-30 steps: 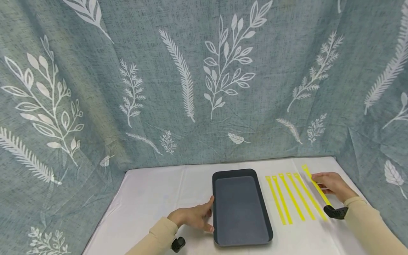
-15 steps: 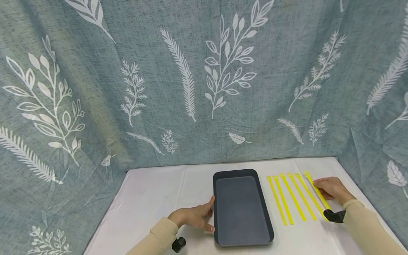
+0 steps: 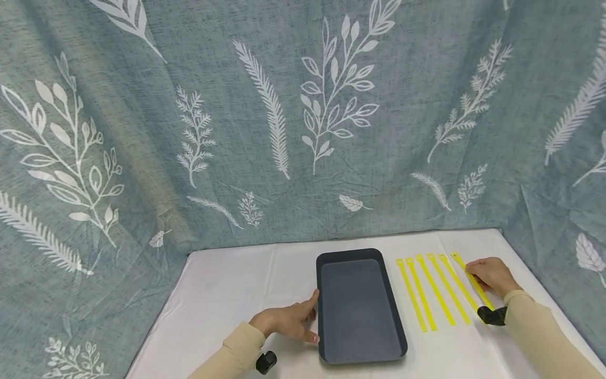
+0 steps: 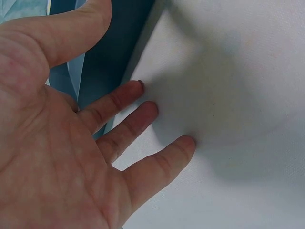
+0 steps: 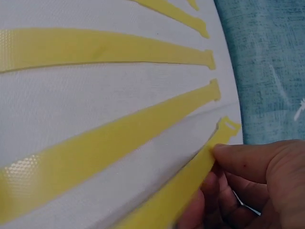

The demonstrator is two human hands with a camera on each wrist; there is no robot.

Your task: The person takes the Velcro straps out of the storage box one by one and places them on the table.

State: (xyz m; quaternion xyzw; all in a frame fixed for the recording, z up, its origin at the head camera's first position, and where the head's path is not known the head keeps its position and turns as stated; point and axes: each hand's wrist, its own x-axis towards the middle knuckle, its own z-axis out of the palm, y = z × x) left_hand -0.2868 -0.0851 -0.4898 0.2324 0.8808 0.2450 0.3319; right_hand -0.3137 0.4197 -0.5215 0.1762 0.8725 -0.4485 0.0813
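Observation:
My right hand (image 3: 493,276) pinches a yellow hook-and-loop cable tie (image 5: 176,195) between thumb and fingers, just below its slotted head. In the head view this strap is the rightmost of a row, slanting down past the wrist camera. To its left lie several more yellow cable ties (image 3: 437,289), side by side. A dark grey rectangular tray (image 3: 362,305) stands left of the row. Along its left side my left hand (image 3: 290,320) rests with fingers spread, index finger and thumb at the tray's edge. The left wrist view shows the palm and several loosely extended fingers.
A white cloth (image 3: 222,295) covers the table. Behind and at both sides hangs a blue-green curtain (image 3: 265,131) with white leaf prints, meeting the table's back edge. Dark wrist cameras (image 3: 266,362) sit at both wrists.
The right hand has lowered its cable tie toward the table and turned it, bringing it beside the row. The left hand and the tray stay in place.

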